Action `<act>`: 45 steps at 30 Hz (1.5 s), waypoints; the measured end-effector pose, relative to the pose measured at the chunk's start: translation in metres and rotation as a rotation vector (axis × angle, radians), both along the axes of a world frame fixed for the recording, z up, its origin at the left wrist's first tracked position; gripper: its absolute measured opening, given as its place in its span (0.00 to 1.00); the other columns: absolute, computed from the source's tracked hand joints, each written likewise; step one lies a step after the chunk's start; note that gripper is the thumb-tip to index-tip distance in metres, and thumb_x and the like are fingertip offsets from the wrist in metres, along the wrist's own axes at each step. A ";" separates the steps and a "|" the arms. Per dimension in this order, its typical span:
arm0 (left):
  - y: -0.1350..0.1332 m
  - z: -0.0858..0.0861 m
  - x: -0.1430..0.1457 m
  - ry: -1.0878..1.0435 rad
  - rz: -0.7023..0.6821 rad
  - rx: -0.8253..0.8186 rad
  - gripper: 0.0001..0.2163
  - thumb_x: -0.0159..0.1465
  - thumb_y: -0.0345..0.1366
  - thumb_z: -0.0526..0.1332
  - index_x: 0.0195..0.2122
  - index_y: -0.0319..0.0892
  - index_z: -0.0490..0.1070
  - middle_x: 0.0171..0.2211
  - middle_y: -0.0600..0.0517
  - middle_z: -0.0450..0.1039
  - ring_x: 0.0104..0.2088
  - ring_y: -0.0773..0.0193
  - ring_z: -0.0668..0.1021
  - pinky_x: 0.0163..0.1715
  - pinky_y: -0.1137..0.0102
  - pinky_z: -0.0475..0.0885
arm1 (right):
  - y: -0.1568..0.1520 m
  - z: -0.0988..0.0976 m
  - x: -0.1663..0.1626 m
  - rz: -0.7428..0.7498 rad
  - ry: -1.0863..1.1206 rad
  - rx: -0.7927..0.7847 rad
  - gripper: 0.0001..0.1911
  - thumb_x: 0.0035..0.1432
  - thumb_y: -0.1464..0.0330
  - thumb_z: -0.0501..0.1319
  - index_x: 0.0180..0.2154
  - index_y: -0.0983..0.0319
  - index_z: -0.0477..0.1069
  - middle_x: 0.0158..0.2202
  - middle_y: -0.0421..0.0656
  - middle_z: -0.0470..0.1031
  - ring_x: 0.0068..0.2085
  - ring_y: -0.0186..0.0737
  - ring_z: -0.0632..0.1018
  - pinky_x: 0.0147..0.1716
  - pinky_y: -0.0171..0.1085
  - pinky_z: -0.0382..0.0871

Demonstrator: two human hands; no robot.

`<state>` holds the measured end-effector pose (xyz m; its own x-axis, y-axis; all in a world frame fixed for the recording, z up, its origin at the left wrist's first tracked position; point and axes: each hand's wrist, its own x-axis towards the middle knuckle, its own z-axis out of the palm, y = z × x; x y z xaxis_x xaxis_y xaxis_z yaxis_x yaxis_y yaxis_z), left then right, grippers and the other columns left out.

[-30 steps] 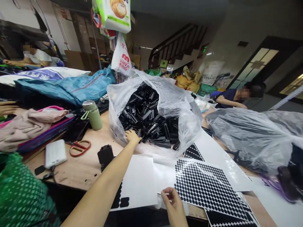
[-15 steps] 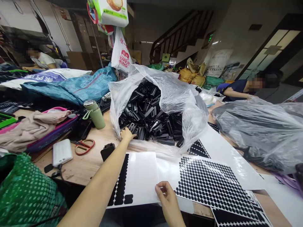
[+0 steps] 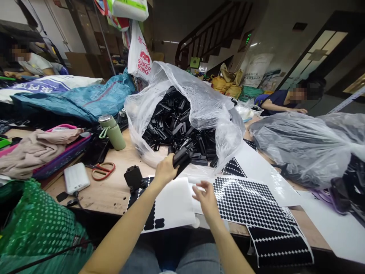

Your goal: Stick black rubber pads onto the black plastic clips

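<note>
My left hand (image 3: 165, 169) is closed around a black plastic part (image 3: 181, 160), held just in front of a clear plastic bag (image 3: 199, 106). The bag's mouth gapes towards me, and many similar black parts (image 3: 176, 125) lie heaped inside. My right hand (image 3: 205, 196) hovers to the right with fingers apart and nothing in them. Under my hands lies a white sheet (image 3: 173, 205) with rows of black stickers along its left side. Beside my right hand is a sheet of round black stickers (image 3: 248, 201). A black stand-like piece (image 3: 133, 177) rests on the left sheet's corner.
Left on the table are red-handled scissors (image 3: 103, 171), a white power bank (image 3: 76, 178) and a green flask (image 3: 114, 133). A green dotted bag (image 3: 42, 224) stands at the near left. A large filled plastic bag (image 3: 308, 144) sits right, with a co-worker (image 3: 276, 101) behind.
My left hand has come out of the bag's mouth and back towards me with a black part. My right hand has lifted off the white sheet and opened. The view has shifted slightly.
</note>
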<state>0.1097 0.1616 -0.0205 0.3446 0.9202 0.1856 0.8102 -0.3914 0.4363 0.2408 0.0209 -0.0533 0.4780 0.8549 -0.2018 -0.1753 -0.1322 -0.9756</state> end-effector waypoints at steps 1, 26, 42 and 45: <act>-0.014 -0.004 0.003 0.034 -0.044 0.038 0.19 0.58 0.34 0.57 0.52 0.40 0.60 0.41 0.44 0.72 0.41 0.53 0.75 0.39 0.65 0.67 | 0.015 0.005 0.001 0.001 0.097 -0.014 0.31 0.41 0.55 0.66 0.45 0.55 0.58 0.45 0.43 0.65 0.39 0.39 0.72 0.34 0.38 0.70; -0.087 -0.051 -0.048 -0.997 0.089 -0.393 0.20 0.52 0.45 0.62 0.45 0.44 0.66 0.37 0.51 0.69 0.25 0.66 0.73 0.19 0.73 0.70 | 0.039 -0.020 -0.070 0.156 0.427 0.083 0.18 0.49 0.54 0.58 0.35 0.62 0.67 0.30 0.42 0.72 0.32 0.38 0.74 0.30 0.36 0.69; -0.069 -0.073 -0.056 -1.147 0.298 -0.818 0.25 0.44 0.44 0.69 0.43 0.42 0.68 0.31 0.50 0.73 0.30 0.61 0.77 0.28 0.70 0.72 | -0.056 -0.065 0.057 0.210 -0.903 -0.354 0.05 0.48 0.74 0.55 0.23 0.60 0.64 0.29 0.45 0.68 0.34 0.43 0.70 0.37 0.39 0.62; -0.071 -0.072 -0.063 -1.162 0.308 -0.848 0.25 0.45 0.44 0.68 0.44 0.44 0.68 0.31 0.50 0.73 0.30 0.61 0.76 0.27 0.69 0.72 | -0.061 -0.058 0.063 0.265 -0.921 -0.350 0.05 0.48 0.74 0.55 0.22 0.60 0.62 0.27 0.44 0.67 0.33 0.42 0.70 0.35 0.38 0.61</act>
<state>0.0470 0.0909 -0.0923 0.1564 0.9006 -0.4055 -0.1462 0.4272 0.8923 0.3033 -0.0397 -0.1110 0.3772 0.9196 -0.1097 0.7006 -0.3608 -0.6156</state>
